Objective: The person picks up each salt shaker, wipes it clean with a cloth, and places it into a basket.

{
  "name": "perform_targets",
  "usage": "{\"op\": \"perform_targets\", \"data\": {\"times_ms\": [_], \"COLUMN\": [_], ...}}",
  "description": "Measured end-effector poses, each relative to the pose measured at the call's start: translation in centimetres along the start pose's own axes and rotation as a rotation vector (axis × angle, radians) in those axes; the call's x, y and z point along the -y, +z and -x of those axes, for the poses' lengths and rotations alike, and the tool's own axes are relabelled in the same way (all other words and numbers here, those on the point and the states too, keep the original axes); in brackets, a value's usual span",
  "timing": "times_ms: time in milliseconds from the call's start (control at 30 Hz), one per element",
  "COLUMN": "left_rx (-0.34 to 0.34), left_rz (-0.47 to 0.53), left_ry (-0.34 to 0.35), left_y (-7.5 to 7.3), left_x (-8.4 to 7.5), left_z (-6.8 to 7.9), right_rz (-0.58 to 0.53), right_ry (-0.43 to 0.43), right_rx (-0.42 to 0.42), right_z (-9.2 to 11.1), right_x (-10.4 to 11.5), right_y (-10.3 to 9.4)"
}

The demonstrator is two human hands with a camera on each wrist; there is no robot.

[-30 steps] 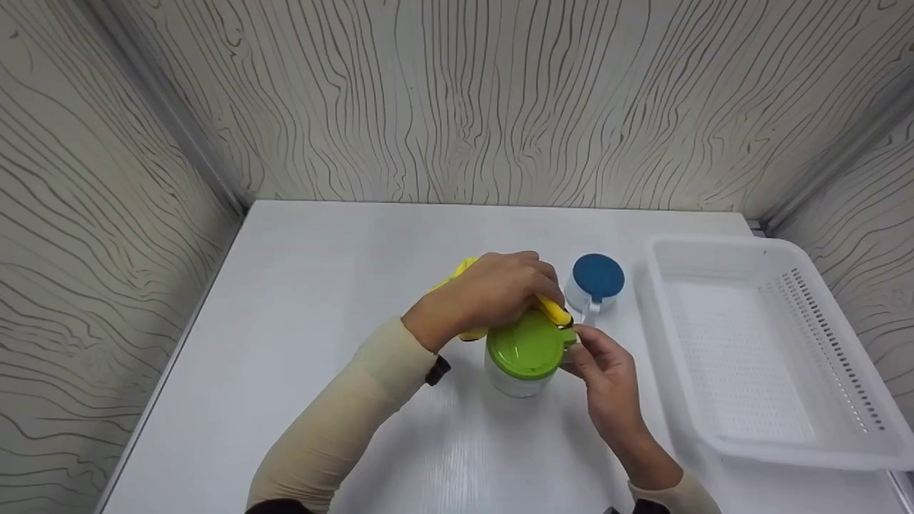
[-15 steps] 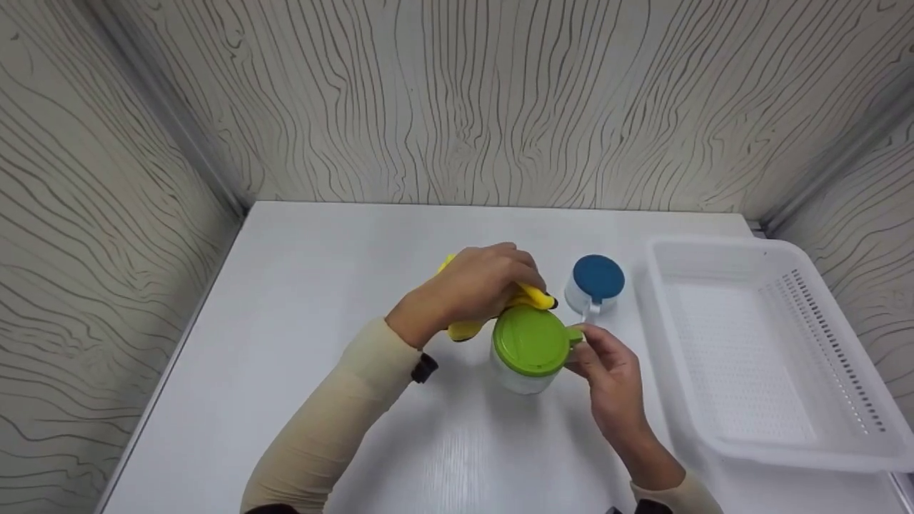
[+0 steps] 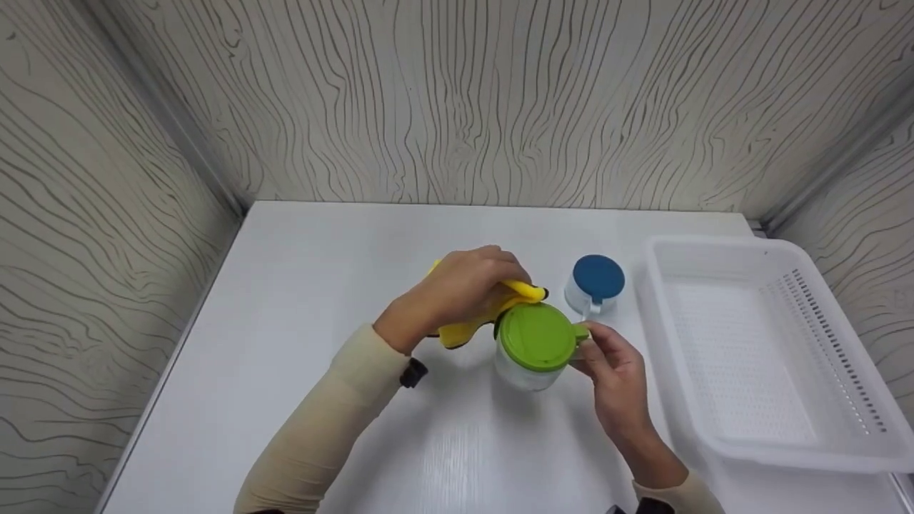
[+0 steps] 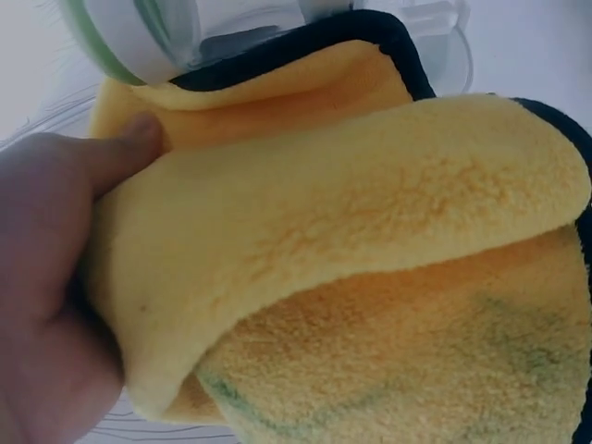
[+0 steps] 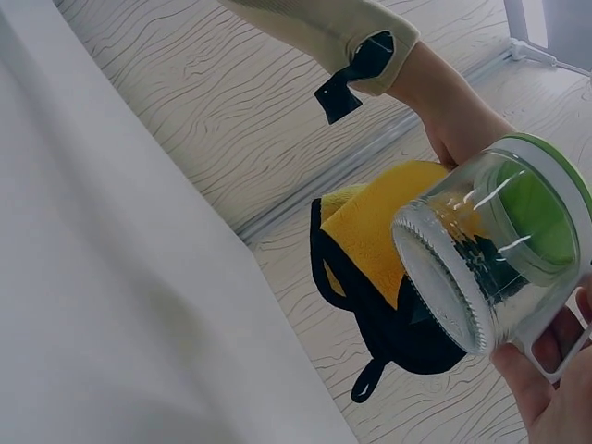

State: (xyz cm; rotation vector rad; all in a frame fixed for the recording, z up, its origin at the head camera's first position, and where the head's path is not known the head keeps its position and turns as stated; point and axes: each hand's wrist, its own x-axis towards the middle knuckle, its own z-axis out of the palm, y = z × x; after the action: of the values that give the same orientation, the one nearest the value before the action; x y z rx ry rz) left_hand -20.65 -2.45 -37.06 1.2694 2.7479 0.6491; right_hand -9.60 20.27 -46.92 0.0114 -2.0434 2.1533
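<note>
A clear glass jar with a green lid (image 3: 539, 339) and a side handle is held above the table, its ridged base showing in the right wrist view. My right hand (image 3: 618, 378) pinches that handle between thumb and fingers. In my left hand (image 3: 464, 285) is a yellow cloth (image 4: 314, 203) with black edging, folded over and gripped by the thumb. The cloth lies against the jar's far left side, and a hanging loop (image 5: 367, 380) dangles from its edge. Most of the left fingers are hidden by the cloth.
Behind the jar, a smaller jar with a blue lid (image 3: 598, 277) stands upright on the white table (image 3: 321, 285). A white perforated plastic basket (image 3: 682, 385) sits at the right. Wood-patterned panels (image 3: 457, 107) enclose the back and sides.
My left hand and the cloth have moved left from the lid's handle side along its far edge. The jar has shifted slightly right and turned a little in my right hand.
</note>
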Motion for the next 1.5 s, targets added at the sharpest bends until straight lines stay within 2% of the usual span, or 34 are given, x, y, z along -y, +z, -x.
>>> {"op": "perform_targets", "data": {"times_ms": [300, 767, 967, 1133, 1500], "left_rx": [-0.003, -0.013, -0.014, -0.014, -0.026], "left_rz": [0.072, 0.139, 0.164, 0.162, 0.155], "left_ry": [-0.040, -0.052, -0.044, -0.029, -0.062], "left_y": [-0.3, 0.0, 0.4, 0.6, 0.8], "left_x": [0.3, 0.7, 0.7, 0.6, 0.4], "left_z": [1.0, 2.6, 3.2, 3.3, 3.1], "right_rz": [-0.014, -0.097, -0.100, -0.106, -0.120], "right_ry": [0.005, -0.013, 0.001, 0.016, 0.010], "right_rx": [-0.024, -0.038, -0.062, -0.075, -0.066], "right_z": [0.0, 0.2, 0.2, 0.1, 0.1], "right_x": [0.2, 0.2, 0.4, 0.4, 0.3], "right_y": [-0.3, -0.7, -0.7, -0.6, -0.8]}}
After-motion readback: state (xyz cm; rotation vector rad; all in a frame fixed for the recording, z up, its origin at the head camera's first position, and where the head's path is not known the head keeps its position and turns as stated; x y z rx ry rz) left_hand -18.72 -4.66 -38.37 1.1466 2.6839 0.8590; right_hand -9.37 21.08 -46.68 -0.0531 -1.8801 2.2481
